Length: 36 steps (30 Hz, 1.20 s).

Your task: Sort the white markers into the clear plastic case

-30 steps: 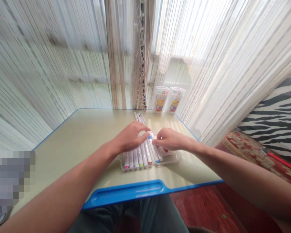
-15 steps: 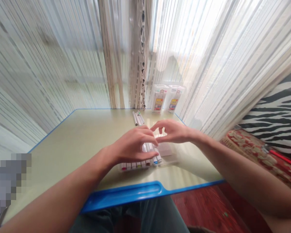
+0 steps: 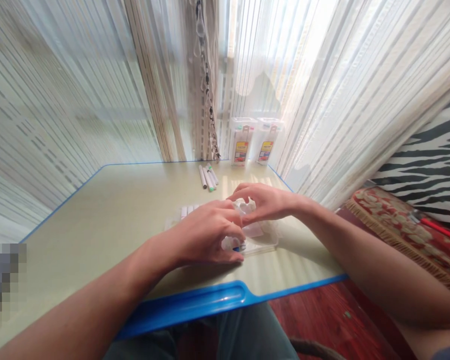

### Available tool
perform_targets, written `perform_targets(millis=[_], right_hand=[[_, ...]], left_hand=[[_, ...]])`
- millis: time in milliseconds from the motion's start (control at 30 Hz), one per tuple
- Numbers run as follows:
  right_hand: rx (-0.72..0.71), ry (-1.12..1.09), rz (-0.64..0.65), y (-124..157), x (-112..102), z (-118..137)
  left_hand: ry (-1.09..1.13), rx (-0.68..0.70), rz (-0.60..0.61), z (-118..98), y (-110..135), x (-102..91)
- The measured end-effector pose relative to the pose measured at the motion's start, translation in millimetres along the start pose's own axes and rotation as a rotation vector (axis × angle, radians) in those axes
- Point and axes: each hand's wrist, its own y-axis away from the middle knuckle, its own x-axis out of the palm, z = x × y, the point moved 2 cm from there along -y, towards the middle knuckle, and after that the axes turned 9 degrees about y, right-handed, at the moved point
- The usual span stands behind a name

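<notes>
A clear plastic marker case (image 3: pixel 260 247) lies opened out on the pale tabletop, with several white markers (image 3: pixel 187 211) in its left half. My left hand (image 3: pixel 206 230) arches over that half, its thumb and fingers curved around markers whose blue and white ends peep out by the thumb. Most of what it holds is hidden under the palm. My right hand (image 3: pixel 266 200) reaches in from the right at the far side of the case, fingers bent and thumb turned inward. Clear plastic shows between its thumb and fingers, and its fingertips meet the left hand's fingers.
Several loose markers (image 3: pixel 209 177) lie near the back of the table. Two upright clear marker boxes (image 3: pixel 241 145) with yellow labels stand at the back right, against a string curtain (image 3: pixel 150 90). A blue raised rim (image 3: pixel 195 302) runs along the table's front edge.
My left hand has lowered and moved slightly, and the white markers seen between its thumb and fingers are now mostly out of sight. The right hand stays nearly in place. The view has shifted slightly.
</notes>
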Motion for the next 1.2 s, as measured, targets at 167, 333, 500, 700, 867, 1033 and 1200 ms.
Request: perform_targets(millis=[167, 333, 500, 700, 867, 1033, 1200], right_hand=[[0.042, 0.003, 0.011, 0.5, 2.6, -3.1], [0.078, 0.040, 0.020, -0.1, 3.6, -0.1], [0.061, 0.040, 0.021, -0.3, 4.6, -0.2], [0.068, 0.031, 0.031, 0.7, 3.5, 3.5], [0.081, 0.034, 0.043, 2.2, 5.4, 3.8], [0.129, -0.022, -0.024, 3.4, 4.6, -0.7], [0.258, -0.112, -0.139, -13.5, -5.1, -1.6]], left_hand=[[0.018, -0.004, 0.004, 0.3, 0.4, 0.9], [0.034, 0.002, 0.003, -1.3, 0.3, 1.2], [0.032, -0.011, 0.012, -1.4, 0.3, 2.1], [0.033, 0.001, 0.000, -1.1, 0.2, 1.8], [0.054, 0.004, -0.006, -0.8, 0.4, 2.7], [0.134, 0.008, -0.137, -2.3, -0.3, -2.0], [0.084, -0.130, -0.425, 19.2, 6.9, -22.3]])
